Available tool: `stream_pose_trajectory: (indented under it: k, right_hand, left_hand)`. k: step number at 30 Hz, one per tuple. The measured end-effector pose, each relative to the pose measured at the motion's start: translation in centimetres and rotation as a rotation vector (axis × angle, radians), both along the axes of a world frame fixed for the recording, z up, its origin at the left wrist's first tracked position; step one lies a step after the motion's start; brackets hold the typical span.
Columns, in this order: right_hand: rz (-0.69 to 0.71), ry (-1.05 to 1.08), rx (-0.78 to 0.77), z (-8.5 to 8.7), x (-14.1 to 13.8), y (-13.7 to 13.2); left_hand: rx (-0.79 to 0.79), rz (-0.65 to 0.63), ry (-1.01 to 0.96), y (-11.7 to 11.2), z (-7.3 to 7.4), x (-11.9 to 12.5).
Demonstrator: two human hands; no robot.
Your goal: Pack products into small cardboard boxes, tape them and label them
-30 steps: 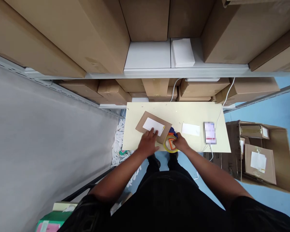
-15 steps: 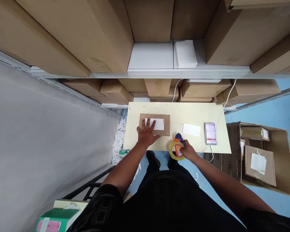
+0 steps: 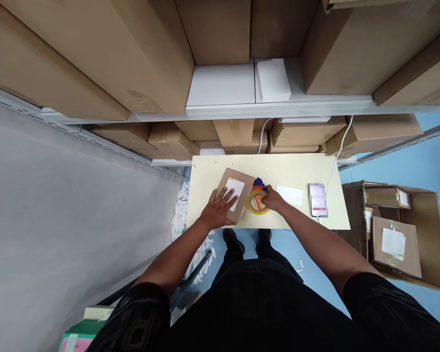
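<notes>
A small brown cardboard box (image 3: 246,182) with a white label (image 3: 235,190) lies turned at an angle on the cream table. My left hand (image 3: 218,208) rests on its lower left part, fingers spread over the label and the box face. Close to the box's right side, my right hand (image 3: 272,198) is closed around an orange and blue tape dispenser (image 3: 258,183). A large roll of clear yellowish tape (image 3: 257,211) sits in the dispenser. Part of the dispenser's handle is hidden by my fingers.
A white paper slip (image 3: 289,195) and a phone (image 3: 317,200) with a cable lie on the table (image 3: 308,168) to the right. Shelves with large cartons (image 3: 220,32) rise behind. An open carton (image 3: 434,234) holding parcels stands at right; paper strips (image 3: 179,210) lie at left.
The cardboard box has turned from lying square to an angle, with my left hand still on it. My right hand has brought the tape dispenser up and left, nearer the box.
</notes>
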State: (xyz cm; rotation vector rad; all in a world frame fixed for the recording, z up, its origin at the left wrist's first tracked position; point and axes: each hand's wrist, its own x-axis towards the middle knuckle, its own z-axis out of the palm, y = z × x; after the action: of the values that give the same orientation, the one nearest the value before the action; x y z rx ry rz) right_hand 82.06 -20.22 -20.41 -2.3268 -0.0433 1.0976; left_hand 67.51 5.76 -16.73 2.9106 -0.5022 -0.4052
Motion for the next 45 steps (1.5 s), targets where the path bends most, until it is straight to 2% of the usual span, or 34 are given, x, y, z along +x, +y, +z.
stream_pose_trajectory:
  k: [3, 8, 10, 12, 15, 17, 19, 21, 23, 25, 28, 31, 33, 36, 39, 42, 45]
  right_hand:
    - [0.068, -0.055, -0.034, 0.2, -0.9, -1.8]
    - [0.451, -0.128, -0.089, 0.7, -4.4, -9.5]
    - [0.600, -0.140, -0.102, 1.3, -4.7, -10.6]
    - [0.775, -0.191, -0.131, 1.9, -4.6, -9.0]
    - [1.034, -0.260, -0.103, 2.3, -5.6, -2.8]
    - [1.242, -0.262, -0.028, 2.1, -8.0, 1.6]
    - [1.354, -0.242, 0.073, 1.6, -11.3, 4.4]
    - [1.309, -0.249, 0.132, 1.1, -14.0, 5.2]
    - [1.194, -0.266, 0.108, 0.6, -15.3, 4.0]
    - [1.032, -0.285, 0.041, 0.6, -14.9, 1.3]
    - [0.737, -0.296, -0.029, 1.2, -13.4, -3.7]
    - [0.475, -0.249, -0.081, 2.4, -12.8, -7.9]
    - [0.336, -0.219, -0.113, 3.1, -13.3, -9.7]
    - [0.201, -0.225, -0.120, 3.6, -14.6, -11.1]
    - [0.143, -0.229, -0.080, 3.6, -15.7, -11.5]
    - [0.098, -0.237, -0.050, 3.4, -15.8, -11.9]
    - [0.028, -0.254, -0.041, 3.6, -14.8, -12.4]
  left_hand:
    - [0.013, 0.029, -0.009, 0.2, -1.1, 0.4]
    - [-0.007, 0.049, -0.025, 0.0, -1.8, 0.1]
    - [-0.019, 0.032, -0.036, 0.1, -1.8, 0.0]
    - [-0.019, 0.019, -0.040, 0.1, -1.7, 0.0]
    - [-0.012, 0.015, -0.033, -0.2, -1.5, 0.3]
    - [-0.008, 0.027, -0.025, -0.3, -1.4, 0.5]
    - [-0.009, 0.042, -0.018, -0.4, -1.3, 0.6]
    - [-0.018, 0.048, -0.011, -0.4, -1.1, 0.6]
    - [-0.031, 0.058, -0.016, -0.8, -0.9, 0.4]
    - [-0.036, 0.109, -0.046, -2.1, -0.6, 0.2]
    - [-0.012, 0.274, -0.096, -5.5, 0.1, 0.4]
    - [0.023, 0.433, -0.081, -8.9, 0.6, 1.9]
    - [0.013, 0.471, -0.082, -10.1, 0.6, 3.7]
    - [-0.002, 0.463, -0.087, -10.6, -0.2, 6.5]
    - [0.041, 0.456, -0.039, -10.6, -1.4, 7.9]
    - [0.052, 0.383, -0.045, -10.2, -2.3, 7.2]
    - [0.036, 0.241, -0.074, -9.1, -2.3, 5.2]
